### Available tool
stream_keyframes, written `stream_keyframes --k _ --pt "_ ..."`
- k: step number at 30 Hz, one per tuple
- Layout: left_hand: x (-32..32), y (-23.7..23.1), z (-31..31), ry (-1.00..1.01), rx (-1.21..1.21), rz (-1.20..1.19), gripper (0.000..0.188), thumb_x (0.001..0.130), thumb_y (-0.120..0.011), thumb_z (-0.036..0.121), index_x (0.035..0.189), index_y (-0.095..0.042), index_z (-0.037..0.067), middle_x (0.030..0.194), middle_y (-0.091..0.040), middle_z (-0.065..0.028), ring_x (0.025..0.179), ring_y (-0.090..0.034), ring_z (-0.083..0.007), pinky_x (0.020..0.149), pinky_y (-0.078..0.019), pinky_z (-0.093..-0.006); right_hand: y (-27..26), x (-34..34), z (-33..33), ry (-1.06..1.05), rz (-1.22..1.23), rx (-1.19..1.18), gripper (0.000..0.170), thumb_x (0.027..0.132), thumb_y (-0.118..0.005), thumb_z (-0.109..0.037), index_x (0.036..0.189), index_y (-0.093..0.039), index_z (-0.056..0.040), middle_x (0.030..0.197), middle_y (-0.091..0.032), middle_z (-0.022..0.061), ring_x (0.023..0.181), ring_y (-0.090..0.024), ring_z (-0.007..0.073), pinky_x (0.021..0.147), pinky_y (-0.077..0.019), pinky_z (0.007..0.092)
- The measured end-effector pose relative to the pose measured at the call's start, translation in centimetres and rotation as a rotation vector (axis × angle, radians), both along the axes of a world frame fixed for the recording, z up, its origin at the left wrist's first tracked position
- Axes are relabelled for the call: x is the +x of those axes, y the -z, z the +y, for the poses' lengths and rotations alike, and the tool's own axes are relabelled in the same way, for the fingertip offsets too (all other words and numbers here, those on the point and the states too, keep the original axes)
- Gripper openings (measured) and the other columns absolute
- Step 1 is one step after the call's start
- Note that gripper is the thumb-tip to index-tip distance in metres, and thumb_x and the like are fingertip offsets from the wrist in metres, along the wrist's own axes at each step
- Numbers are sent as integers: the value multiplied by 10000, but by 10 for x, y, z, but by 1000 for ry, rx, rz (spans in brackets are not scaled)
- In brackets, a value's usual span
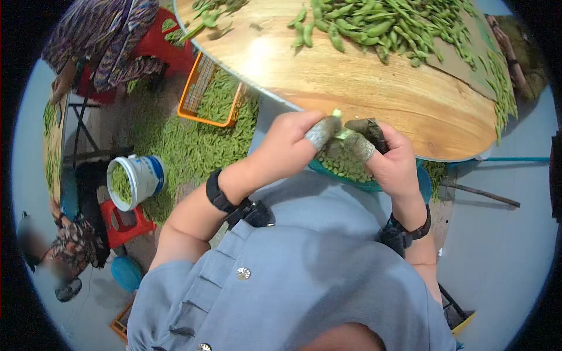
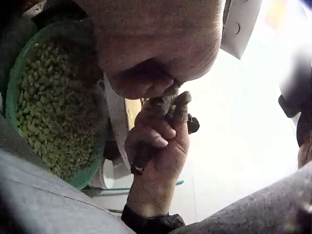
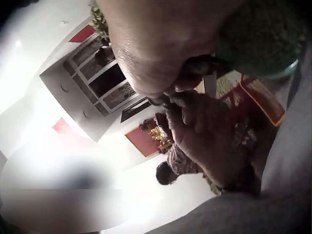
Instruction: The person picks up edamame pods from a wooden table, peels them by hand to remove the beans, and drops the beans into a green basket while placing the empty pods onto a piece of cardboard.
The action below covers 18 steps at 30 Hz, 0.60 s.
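Observation:
My left hand (image 1: 287,143) and right hand (image 1: 401,161) meet over my lap, at the near edge of the wooden table (image 1: 363,88). Between their thumb tips they pinch a green soybean pod (image 1: 341,133), partly hidden by the fingers. Silvery wrapping covers both thumbs (image 1: 319,133), and dark stained material surrounds fingers of the right hand. Just below is a green basin (image 1: 374,186) of shelled beans (image 1: 345,168), seen more fully in the left wrist view.
Soybean pods (image 1: 374,26) are heaped across the table. More pods (image 1: 187,137) cover the floor on the left, around an orange basket (image 1: 182,105) and a white bucket (image 1: 132,190). Red stools (image 1: 132,225) stand nearby. Other people sit at left, and another person's arm shows at far right.

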<state>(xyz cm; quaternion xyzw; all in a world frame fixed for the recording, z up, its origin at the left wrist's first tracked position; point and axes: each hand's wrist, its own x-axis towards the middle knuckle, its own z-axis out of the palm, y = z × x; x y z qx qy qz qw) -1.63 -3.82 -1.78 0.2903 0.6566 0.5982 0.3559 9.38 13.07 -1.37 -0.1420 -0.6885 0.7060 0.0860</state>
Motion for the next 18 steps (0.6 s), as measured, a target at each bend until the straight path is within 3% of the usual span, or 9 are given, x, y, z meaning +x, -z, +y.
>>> stream_keyframes --k 1,2,7,9,11,14,15,17,18 --pt "-1 1 -1 -36 -14 309 165 882 -542 146 898 -606 -4 689 -584 -191 636 -594 -357 566 -458 -384 2 0 1 27 74 285 219 850 -654 -120 1027 -627 5 786 -629 41 676 -600 108 623 -491 252" --pt "0 -1 -2 -12 -74 482 120 830 -555 106 882 -596 6 683 -567 -198 670 -580 -404 579 -462 -430 -2 1 2 78 53 326 222 826 -678 -118 1002 -637 11 805 -637 43 753 -612 100 696 -499 255" --pt "10 -15 6 130 -71 774 74 745 -577 61 806 -555 25 726 -580 -192 710 -597 -396 618 -485 -461 -21 9 7 -22 -42 183 166 840 -669 -118 961 -644 -8 745 -615 13 640 -576 82 589 -476 236" --pt "13 -21 6 414 -5 696 70 739 -585 59 793 -550 30 727 -584 -187 723 -594 -404 617 -487 -458 -23 16 21 -286 -286 -172 127 856 -662 -124 942 -643 -32 702 -585 -17 527 -508 53 482 -412 212" --pt "10 -24 9 468 58 697 65 802 -582 87 821 -565 27 671 -584 -147 628 -610 -336 565 -488 -405 -30 22 20 -269 -322 -282 127 860 -668 -144 940 -639 -49 687 -567 -36 475 -449 29 431 -356 196" --pt "6 -35 10 587 -42 -233 228 959 -505 220 877 -599 29 602 -556 -2 497 -526 -84 484 -434 -252 -42 25 26 -327 -385 -362 179 827 -701 -145 942 -631 -29 704 -571 -41 513 -484 54 467 -407 225" --pt "6 -33 10 587 -42 -230 228 959 -505 220 877 -599 29 602 -556 -2 497 -526 -84 484 -434 -252 -34 25 24 -327 -382 -361 179 827 -701 -145 942 -631 -29 704 -571 -41 513 -484 54 467 -407 225" --pt "7 -26 8 452 -75 -294 235 961 -501 226 859 -606 43 602 -554 15 518 -526 -76 485 -435 -250 -14 25 17 -203 -9 -30 214 778 -716 -139 940 -632 -27 699 -609 10 560 -565 169 538 -472 317" --pt "4 -23 3 404 -51 -24 217 942 -521 207 848 -611 33 598 -562 -17 514 -538 -89 491 -442 -262 -19 24 19 -205 -6 -31 214 778 -716 -139 940 -632 -27 699 -609 10 560 -565 169 538 -472 317"
